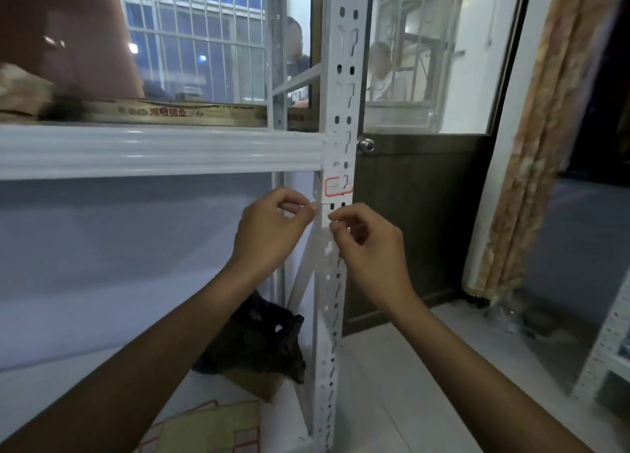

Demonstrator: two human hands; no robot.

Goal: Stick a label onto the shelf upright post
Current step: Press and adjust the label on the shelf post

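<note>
One red-bordered label (337, 187) already sits on the white shelf upright post (341, 118), just below the shelf beam (160, 150); whether a second label is pinched between the hands is too small and pale to tell, though something whitish seems to lie against the post between the fingertips. Such a sticker would likely be featherlight, limp and tacky on one face, so it is best held by its very edges and laid flat on a solid strip of the post, clear of the punched slots. Both hands hover just beneath the stuck label: the left hand (272, 229) has thumb and forefinger closed to a narrow pinch at the post's left edge, and the right hand (366, 244) is pinched the same way at the post's face, its fingertips touching or nearly touching the metal. Below, a black bag (262, 340) rests on the lower shelf, with a sheet of red-bordered labels (218, 428) near the bottom edge.
</note>
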